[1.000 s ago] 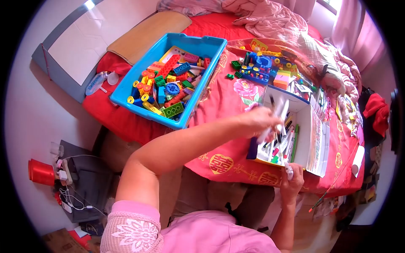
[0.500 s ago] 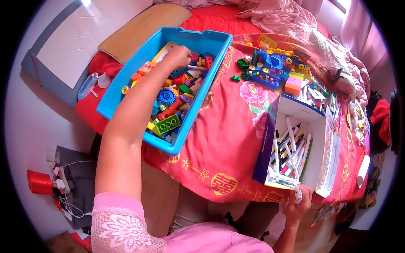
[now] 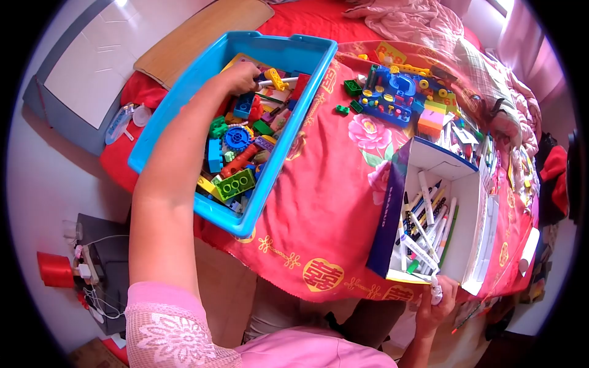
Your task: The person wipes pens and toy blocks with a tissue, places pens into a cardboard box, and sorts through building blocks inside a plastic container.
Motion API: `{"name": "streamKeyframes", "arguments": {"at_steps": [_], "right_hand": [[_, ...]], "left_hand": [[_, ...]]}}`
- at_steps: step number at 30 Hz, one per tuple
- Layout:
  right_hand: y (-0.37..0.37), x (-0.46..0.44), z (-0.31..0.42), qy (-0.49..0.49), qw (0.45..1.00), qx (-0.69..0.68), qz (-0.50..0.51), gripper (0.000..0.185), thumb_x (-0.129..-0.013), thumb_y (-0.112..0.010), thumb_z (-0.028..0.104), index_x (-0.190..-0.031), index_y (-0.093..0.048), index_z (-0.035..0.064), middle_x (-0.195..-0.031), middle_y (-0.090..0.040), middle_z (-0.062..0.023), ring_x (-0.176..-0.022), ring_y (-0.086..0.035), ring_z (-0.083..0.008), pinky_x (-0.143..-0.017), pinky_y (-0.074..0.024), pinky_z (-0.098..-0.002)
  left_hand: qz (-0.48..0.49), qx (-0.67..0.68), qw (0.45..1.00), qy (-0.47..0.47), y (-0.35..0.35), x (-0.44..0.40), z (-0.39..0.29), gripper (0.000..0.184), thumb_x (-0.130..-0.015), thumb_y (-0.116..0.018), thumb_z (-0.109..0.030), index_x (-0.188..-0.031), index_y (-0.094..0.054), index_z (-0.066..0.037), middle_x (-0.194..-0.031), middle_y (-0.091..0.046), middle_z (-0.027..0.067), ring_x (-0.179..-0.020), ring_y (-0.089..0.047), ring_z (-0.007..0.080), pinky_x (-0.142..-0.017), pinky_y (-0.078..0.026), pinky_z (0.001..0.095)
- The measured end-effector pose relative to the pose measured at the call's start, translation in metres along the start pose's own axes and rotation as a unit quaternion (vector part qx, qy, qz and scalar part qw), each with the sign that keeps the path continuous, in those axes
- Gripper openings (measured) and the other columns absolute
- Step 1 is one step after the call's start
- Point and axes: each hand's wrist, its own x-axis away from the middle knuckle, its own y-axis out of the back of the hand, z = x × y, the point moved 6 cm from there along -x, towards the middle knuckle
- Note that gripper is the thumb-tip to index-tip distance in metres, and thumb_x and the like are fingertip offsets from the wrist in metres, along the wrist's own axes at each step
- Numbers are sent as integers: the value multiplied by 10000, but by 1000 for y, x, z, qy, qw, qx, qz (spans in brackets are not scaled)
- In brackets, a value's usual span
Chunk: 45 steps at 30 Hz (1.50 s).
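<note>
Two bare hands attend to two containers, and we record each in turn. The left hand (image 3: 243, 77) reaches into an open, bright blue, rectangular plastic tub (image 3: 215, 216); its high walls, in our judgement, keep the loose, multicoloured plastic bricks (image 3: 236, 184) from scattering. We find its fingers bent downward, beside a short yellow plastic piece (image 3: 276, 78) and a slim white rod (image 3: 291, 80); we cannot tell whether they grip either. The right hand (image 3: 439, 302) stands at the near edge of an open cardboard box (image 3: 464, 233), purple outside, white inside, apparently to steady it. Its fingers are bent by a crumpled white wad (image 3: 436, 289); their grip we cannot confirm. Slender, mostly white pens (image 3: 427, 224) lie crosswise inside, seemingly gathered by the box walls
</note>
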Motion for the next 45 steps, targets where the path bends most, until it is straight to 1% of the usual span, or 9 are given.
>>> {"name": "streamKeyframes", "arguments": {"at_steps": [5,10,14,21,23,26,30,42,45], "right_hand": [[0,2,-2,-2,1000,-12,0,161,-747,-626,29,-895,-564,22,-833,-558,-125,-747,-559,-261,-660,-450,-332],[1,3,-2,-15,1000,-14,-5,165,-741,-629,27,-893,-564,22,-833,-561,-122,-752,-563,-262,-663,-453,-332],[1,2,-1,-9,1000,-6,-7,169,-736,-631,24,-891,-565,26,-833,-563,-121,-755,-565,-262,-665,-454,-334],[0,1,-1,3,1000,2,-10,176,-734,-626,15,-898,-565,31,-834,-561,-122,-751,-564,-259,-662,-453,-333],[0,2,-1,0,1000,-2,-12,174,-734,-625,14,-897,-565,33,-834,-559,-122,-750,-564,-257,-659,-452,-331],[0,0,0,-5,1000,-8,-13,175,-735,-626,15,-897,-564,36,-835,-557,-121,-745,-564,-254,-655,-451,-327],[0,1,0,5,1000,-1,-12,177,-736,-627,21,-899,-562,40,-835,-554,-120,-734,-563,-253,-647,-451,-326],[-1,3,-3,2,1000,-16,-17,182,-735,-624,19,-902,-555,34,-841,-546,-122,-745,-558,-255,-651,-447,-328],[-1,3,-4,7,1000,-10,-17,184,-734,-625,17,-903,-554,31,-843,-546,-125,-748,-557,-259,-654,-447,-331]], "left_hand": [[-69,58,996,-16,10,13,-2,184,-709,-623,-88,-884,-644,-37,-805,-615,175,-719,-584,267,-671,-441,368],[-25,-65,998,-8,-24,-20,7,278,-674,-621,-96,-949,-623,-58,-905,-608,193,-862,-573,350,-735,-462,399],[-4,-124,990,65,-43,-39,22,247,-662,-622,-98,-907,-637,-68,-876,-612,181,-857,-586,327,-736,-464,408],[-153,-4,987,-53,-23,-28,18,231,-761,-547,-98,-983,-591,-53,-864,-616,178,-809,-594,315,-670,-472,409],[-108,203,973,-1,-27,-35,29,261,-792,-523,-113,-1048,-550,-66,-732,-598,122,-655,-580,242,-564,-456,351],[-43,311,948,51,-7,-17,2,186,-852,-464,-115,-1016,-531,-56,-664,-507,33,-566,-482,111,-479,-405,257],[36,450,892,31,3,-7,-9,197,-833,-502,-119,-1015,-526,-48,-709,-523,33,-527,-470,95,-470,-390,227],[195,399,895,48,16,45,0,226,-771,-540,-128,-958,-592,-13,-727,-535,9,-615,-493,72,-571,-411,214],[128,350,927,48,13,47,8,187,-779,-530,-136,-917,-594,-27,-771,-547,7,-695,-509,63,-617,-420,218]]}}
